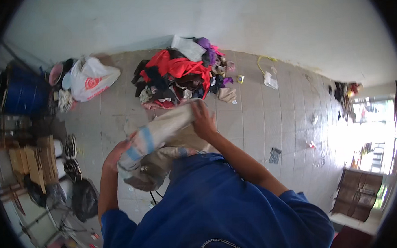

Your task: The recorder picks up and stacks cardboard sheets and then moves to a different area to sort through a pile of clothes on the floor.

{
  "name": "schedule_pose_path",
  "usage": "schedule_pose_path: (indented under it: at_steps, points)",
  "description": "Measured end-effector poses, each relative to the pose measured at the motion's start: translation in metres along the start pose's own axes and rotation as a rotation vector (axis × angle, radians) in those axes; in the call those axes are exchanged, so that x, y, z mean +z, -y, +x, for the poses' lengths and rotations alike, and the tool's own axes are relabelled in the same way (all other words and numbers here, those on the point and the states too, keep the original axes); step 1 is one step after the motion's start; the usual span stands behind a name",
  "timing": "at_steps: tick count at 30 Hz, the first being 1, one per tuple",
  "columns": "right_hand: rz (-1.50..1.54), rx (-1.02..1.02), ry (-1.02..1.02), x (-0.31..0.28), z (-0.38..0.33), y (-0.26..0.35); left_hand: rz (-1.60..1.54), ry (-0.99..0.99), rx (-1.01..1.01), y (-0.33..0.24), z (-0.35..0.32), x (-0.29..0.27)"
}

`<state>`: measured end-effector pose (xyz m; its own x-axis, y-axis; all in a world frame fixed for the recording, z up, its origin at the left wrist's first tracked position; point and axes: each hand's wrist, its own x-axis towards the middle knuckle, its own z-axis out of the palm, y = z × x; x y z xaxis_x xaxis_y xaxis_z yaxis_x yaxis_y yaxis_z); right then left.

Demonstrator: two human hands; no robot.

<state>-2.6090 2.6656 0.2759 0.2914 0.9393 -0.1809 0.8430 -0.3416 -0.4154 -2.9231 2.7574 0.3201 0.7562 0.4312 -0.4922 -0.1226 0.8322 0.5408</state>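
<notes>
My left hand (116, 156) grips the near end of a pale beige garment with a light blue stripe (156, 133), blurred by motion. My right hand (202, 119) holds its far end, so the cloth stretches between both hands in front of my blue shirt. More beige fabric (153, 169) hangs bunched below it. Just beyond my hands a heap of mixed clothes (178, 78), red, black and purple, lies on the tiled floor against the wall.
A white plastic bag (90, 78) and a blue barrel (22, 93) stand at the left. Sandals (71, 157), a black bag (83, 199) and wooden slats (32, 164) lie along the left edge. Scraps litter the tiles at right, near a bright doorway (369, 133).
</notes>
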Motion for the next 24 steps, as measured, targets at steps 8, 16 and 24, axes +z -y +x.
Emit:
schedule_pose_path:
  at_steps: [8, 16, 24]
  points:
    - [0.132, -0.74, 0.278, 0.06, -0.005, 0.046, 0.026, -0.535, 0.528, -0.045, -0.066, -0.044]
    - [0.516, 0.018, 0.066, 0.096, 0.068, -0.068, 0.059, -0.823, 0.546, -0.058, 0.002, -0.076]
    - [0.832, 0.871, 0.179, 0.095, 0.156, -0.259, 0.752, -0.888, 0.521, -0.04, 0.105, -0.144]
